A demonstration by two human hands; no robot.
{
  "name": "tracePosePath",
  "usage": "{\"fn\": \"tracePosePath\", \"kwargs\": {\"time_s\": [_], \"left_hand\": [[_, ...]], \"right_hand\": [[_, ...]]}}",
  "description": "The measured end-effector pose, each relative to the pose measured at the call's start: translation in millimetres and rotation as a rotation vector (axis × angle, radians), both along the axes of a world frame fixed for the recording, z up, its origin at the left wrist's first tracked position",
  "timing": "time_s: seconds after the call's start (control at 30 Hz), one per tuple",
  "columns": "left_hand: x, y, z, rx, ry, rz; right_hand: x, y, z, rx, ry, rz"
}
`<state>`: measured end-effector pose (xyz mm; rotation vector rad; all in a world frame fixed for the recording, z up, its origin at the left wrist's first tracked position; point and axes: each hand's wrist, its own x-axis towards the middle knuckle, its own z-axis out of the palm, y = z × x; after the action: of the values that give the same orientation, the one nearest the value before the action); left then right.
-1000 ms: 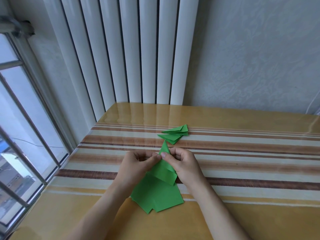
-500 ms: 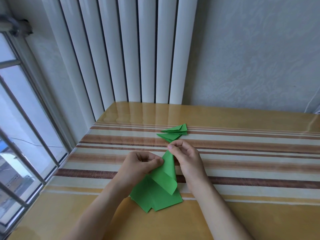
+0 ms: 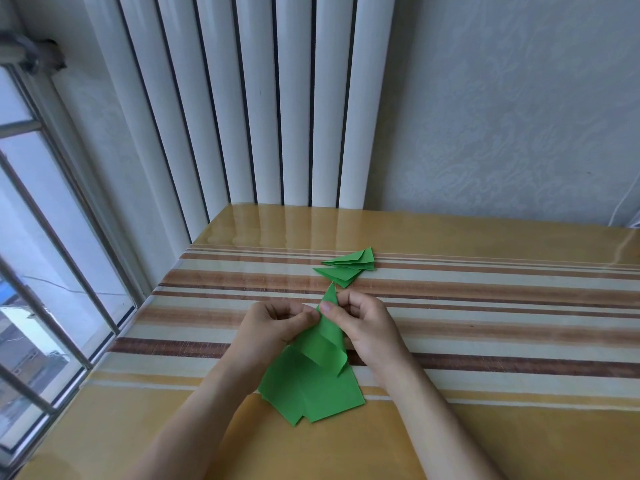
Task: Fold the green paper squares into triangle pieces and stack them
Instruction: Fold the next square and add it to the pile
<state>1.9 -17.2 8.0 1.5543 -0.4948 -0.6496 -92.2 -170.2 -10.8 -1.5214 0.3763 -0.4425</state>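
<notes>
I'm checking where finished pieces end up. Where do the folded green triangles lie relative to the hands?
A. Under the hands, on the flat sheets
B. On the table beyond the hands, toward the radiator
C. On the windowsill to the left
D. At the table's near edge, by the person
B: the triangles lie on the striped table beyond the left hand and right hand, toward the radiator.

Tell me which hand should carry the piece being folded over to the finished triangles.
Probably the right hand: it pinches the half-folded green paper piece near its tip and is nearer the folded green triangle pile than the left hand.
</notes>
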Motion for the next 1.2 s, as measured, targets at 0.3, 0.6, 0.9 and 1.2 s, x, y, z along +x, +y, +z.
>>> {"fn": "tracePosePath", "kwargs": {"time_s": [0.3,0.6,0.9,1.2], "left_hand": [[0.7,0.5,0.8,0.033,0.001,-0.047],[0.9,0.2,0.3,-0.006,0.033,-0.033],[1.0,0.6,1.2,-0.047,0.049,0.04],[-2.7,1.2,8.2,-0.054,0.002,0.114]], "right_hand": [[-2.4,-2.7,2.5,0.029,-0.045,-0.007],[-2.8,-2.8,3.3,0.0,-0.048,-0.073],[-2.1,-1.1,2.1,-0.017,0.02,-0.049],[-1.6,-4.2,0.3,0.011,0.014,-0.019]]}}
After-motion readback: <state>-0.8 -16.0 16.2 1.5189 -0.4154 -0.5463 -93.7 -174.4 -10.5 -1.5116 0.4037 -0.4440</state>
